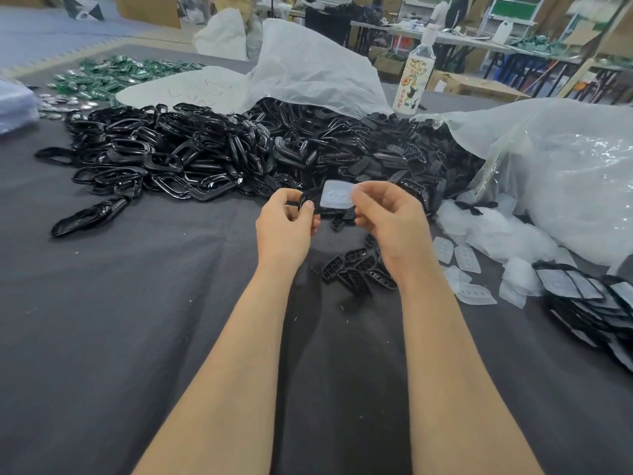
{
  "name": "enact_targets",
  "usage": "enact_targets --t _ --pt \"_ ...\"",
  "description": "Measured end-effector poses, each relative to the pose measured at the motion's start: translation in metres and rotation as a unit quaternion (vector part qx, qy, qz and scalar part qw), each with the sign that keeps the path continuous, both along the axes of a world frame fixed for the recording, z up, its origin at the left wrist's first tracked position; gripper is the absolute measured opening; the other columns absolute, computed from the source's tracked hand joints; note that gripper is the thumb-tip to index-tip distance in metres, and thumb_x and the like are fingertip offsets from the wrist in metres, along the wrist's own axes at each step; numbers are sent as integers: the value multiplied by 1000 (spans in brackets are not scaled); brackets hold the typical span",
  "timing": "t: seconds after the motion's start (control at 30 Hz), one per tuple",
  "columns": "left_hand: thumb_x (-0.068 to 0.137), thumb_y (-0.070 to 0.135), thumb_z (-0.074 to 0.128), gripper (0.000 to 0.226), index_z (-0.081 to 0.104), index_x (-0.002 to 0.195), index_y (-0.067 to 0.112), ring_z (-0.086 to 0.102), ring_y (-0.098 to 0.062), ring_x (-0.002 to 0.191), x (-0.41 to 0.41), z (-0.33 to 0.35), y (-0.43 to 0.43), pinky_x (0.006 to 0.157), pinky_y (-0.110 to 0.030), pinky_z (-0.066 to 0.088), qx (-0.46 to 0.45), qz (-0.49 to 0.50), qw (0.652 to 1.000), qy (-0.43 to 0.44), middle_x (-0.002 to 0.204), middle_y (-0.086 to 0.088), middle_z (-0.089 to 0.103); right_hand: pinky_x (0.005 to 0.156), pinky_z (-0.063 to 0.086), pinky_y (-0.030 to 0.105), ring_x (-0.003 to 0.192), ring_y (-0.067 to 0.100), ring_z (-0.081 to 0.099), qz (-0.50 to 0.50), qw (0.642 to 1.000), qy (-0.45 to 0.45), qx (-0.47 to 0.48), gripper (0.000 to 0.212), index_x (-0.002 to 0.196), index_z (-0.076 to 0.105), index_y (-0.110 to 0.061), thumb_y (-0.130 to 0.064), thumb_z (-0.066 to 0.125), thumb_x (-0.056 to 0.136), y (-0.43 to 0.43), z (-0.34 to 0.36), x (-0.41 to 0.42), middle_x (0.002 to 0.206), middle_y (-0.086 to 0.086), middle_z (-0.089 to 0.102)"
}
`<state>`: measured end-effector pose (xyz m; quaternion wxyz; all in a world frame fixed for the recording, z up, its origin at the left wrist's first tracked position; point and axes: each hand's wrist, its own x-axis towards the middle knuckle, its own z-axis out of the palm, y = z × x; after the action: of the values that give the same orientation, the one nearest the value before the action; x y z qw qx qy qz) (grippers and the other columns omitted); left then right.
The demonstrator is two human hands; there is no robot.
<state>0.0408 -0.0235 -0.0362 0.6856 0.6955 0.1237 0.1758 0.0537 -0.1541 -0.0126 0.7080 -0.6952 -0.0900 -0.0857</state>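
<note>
Left hand pinches the black frame by its left end. Right hand pinches the translucent insert at its right edge, thumb on top. Insert lies over the frame opening between both hands, long axis left-right and roughly matching the frame's. Seating looks like a press toward the frame. Loose black frame pile beyond, spare inserts to the right.
</note>
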Motion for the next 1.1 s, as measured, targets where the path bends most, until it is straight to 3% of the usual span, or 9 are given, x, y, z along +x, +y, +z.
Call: enact_targets --t 0.1,0.17,0.53,0.63,0.73,0.8,0.9,1.0,1.1 --pt "94 12 56 20 53 86 29 63 -3 58 0 -1 0 79 -32 57 26 -19 999 -3 67 2 65 70 51 21 73 6 59 -40 984 -41 -172 13 82 67 -18 -7 65 87 5 -6 1 78 -7 66" --pt "94 10 55 24 52 84 32 64 -3 59 -1 -1 -1 75 -26 54 42 -35 998 -9 68 2 66 71 46 11 72 4 59 -86 967 -73 -229 10 85 66 -17 -8 64 88 8 -9 1 78 -10 64" --pt "95 6 54 13 55 92 19 63 2 59 -1 0 -3 67 -18 57 39 -85 995 -34 76 -5 68 71 38 5 75 3 53 -167 961 -91 -201 9 87 64 -18 -9 63 88 13 -16 -1 93 5 63" --pt "95 7 55 8 57 98 14 62 2 59 0 -1 -3 69 -21 57 37 -91 995 -33 74 -3 67 71 41 9 79 10 57 -164 964 -86 -189 8 88 61 -16 -8 63 88 13 -17 0 89 1 64" --pt "95 7 55 14 57 93 21 63 2 59 0 -1 -2 70 -21 58 34 -92 995 -32 73 -2 67 69 40 5 73 2 56 -153 967 -84 -185 11 85 59 -16 -6 62 88 12 -17 0 78 -12 60" --pt "95 7 56 19 56 89 25 63 2 59 0 -1 -2 70 -21 58 30 -90 995 -32 71 0 67 72 43 9 73 5 57 -132 978 -59 -148 14 83 57 -18 -6 61 89 11 -15 1 79 -10 60" --pt "95 7 56 23 55 85 27 64 1 58 1 -2 -2 67 -20 57 17 -78 996 -31 69 0 67 76 52 22 76 9 61 -112 992 15 47 16 82 56 -18 -5 58 91 4 -8 3 83 -1 61" --pt "95 6 56 23 55 85 27 64 1 58 0 -2 -2 61 -16 54 2 -72 997 -30 68 1 66 70 55 21 71 11 66 -125 965 59 222 15 85 52 -13 -1 54 94 -5 -3 4 79 6 63" --pt "94 4 56 26 53 85 28 65 0 59 0 -2 -2 59 -14 52 -9 -70 997 -27 66 3 66 60 53 18 60 9 62 -157 945 88 275 17 85 50 -13 1 51 95 -8 -3 4 76 6 61"
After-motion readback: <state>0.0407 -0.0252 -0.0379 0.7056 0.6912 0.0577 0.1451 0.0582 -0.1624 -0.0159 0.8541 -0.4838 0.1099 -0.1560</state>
